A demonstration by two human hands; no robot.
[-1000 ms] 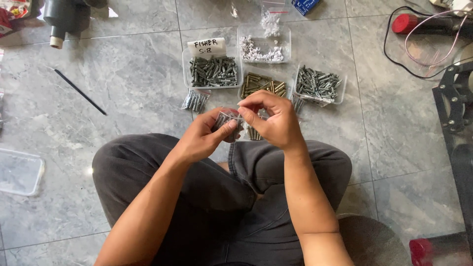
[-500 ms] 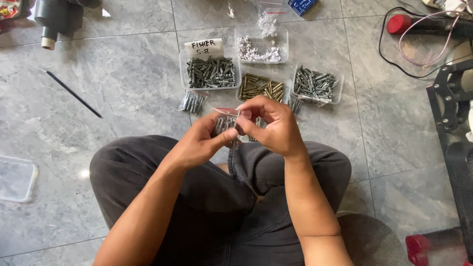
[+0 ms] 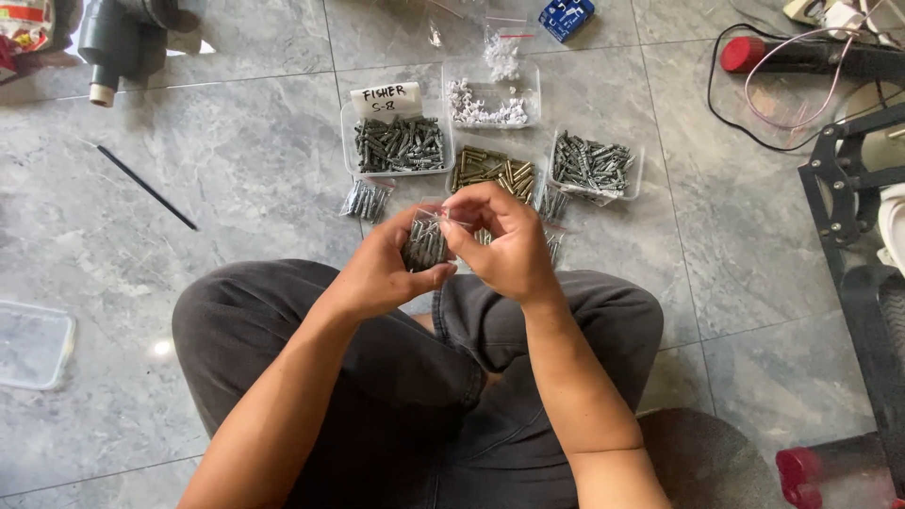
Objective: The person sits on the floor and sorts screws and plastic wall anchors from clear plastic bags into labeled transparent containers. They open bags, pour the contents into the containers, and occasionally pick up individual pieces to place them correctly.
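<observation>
Right now we sit cross-legged on the grey tiled floor [image 3: 217,141] and hold a small clear bag [image 3: 426,243] of grey plugs up in front of us. Our left hand [image 3: 382,273] is closed around the bag from the side and below. Our right hand [image 3: 500,245] pinches the top edge of the bag between the fingertips. We think the bag is being closed at the top, but we cannot tell if it is shut all the way.

Some of the work looks done. One little filled bag [image 3: 366,200] lies on the floor to the left of our hands, and a few more small bags [image 3: 551,203] lie behind our right hand. Much is left, because the tubs are full.

Four clear tubs sit on the floor past our hands. The left tub [image 3: 398,143] has a white paper label and a big heap of grey plugs. The tub behind it [image 3: 490,104] holds small white bits. The middle pile [image 3: 492,172] is brass-coloured pieces. The right tub [image 3: 594,165] holds more grey plugs.

An empty clear lid or tray [image 3: 33,344] lies far off to our left, and a thin black stick [image 3: 146,187] lies on the tiles.
</observation>
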